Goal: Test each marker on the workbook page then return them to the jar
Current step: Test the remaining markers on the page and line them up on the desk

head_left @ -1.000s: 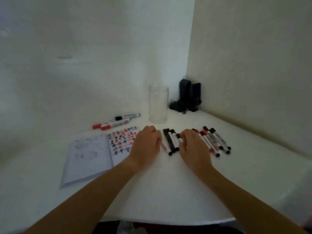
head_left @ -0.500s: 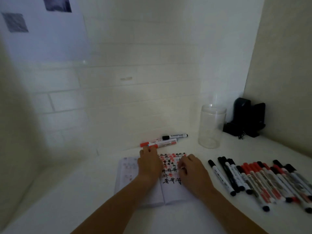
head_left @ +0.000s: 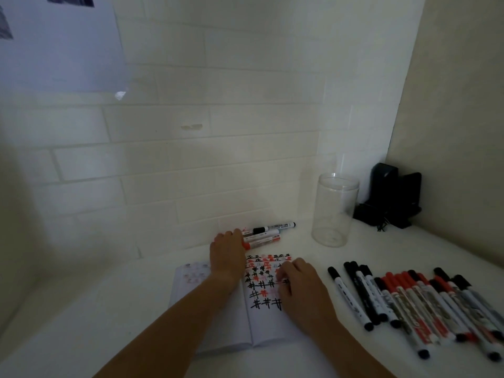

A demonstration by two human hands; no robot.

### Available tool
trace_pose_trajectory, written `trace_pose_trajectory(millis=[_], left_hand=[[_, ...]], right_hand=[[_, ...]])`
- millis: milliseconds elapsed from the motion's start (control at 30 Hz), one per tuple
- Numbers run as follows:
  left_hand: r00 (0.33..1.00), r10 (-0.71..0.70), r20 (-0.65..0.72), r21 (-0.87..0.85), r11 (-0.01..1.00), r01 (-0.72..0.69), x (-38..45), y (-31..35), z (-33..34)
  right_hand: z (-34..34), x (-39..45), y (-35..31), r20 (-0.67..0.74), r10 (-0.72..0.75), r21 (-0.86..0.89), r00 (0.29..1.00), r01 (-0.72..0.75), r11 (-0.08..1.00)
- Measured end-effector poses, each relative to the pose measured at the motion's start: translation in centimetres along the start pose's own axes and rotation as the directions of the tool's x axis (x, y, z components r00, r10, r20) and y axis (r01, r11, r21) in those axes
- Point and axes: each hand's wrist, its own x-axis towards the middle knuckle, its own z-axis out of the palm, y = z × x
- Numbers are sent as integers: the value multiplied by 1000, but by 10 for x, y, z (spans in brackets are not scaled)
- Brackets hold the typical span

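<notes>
the workbook (head_left: 261, 317) lies open on the white table (head_left: 109, 336), near the middle of the view. its right page is covered with black and red test marks. the left hand (head_left: 227, 255) reaches over the top edge of the workbook toward 12 o'clock, and its fingertips touch the red ends of three markers by the wall (head_left: 268, 233); whether it grasps one i cannot tell. the right hand (head_left: 301, 286) rests on the right page with fingers bent down on the paper, holding nothing that i can see. the clear jar (head_left: 334, 210) stands upright at 2 o'clock from the workbook, and no marker shows inside it. a row of black and red markers (head_left: 414, 301) lies on the table at 3 o'clock from the right hand, side by side, close together. a black device (head_left: 390, 197) stands in the corner just beside the jar.
</notes>
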Motion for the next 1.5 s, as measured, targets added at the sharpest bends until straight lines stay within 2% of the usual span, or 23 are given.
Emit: trace_pose_trajectory(millis=[167,233,333,467,633,767,1000,1267,1500], left_hand=[[977,125,-175,-124,981,-147,-14,2,-6],[960,179,-214,-199,955,-222,-22,5,-11],[925,315,-215,-251,897,-363,-41,8,-18],[873,467,-143,-286,825,-488,-64,4,-24],[868,494,-52,-356,803,-478,-84,-2,-25],[883,462,-84,-367,810,-458,-87,-4,-29],[893,442,-84,-335,831,-443,-89,-1,-28],[889,446,-105,-331,827,-454,-89,-2,-27],[875,467,-123,-320,816,-481,-85,-5,-24]], right_hand=[[-3,-3,-2,-28,21,11,999,-20,1000],[-7,-3,-5,-103,37,37,994,-34,999],[-11,-3,-8,-252,-2,0,968,2,1000],[-9,-4,-8,-280,-124,-118,952,94,989],[-2,-5,-5,-188,-254,-152,949,227,962],[-4,-8,-9,-187,-321,-197,928,285,938],[-4,-8,-12,-237,-357,-344,904,266,901],[-4,-9,-12,-259,-384,-372,886,275,887],[-3,-11,-17,-217,-321,-432,922,205,879]])
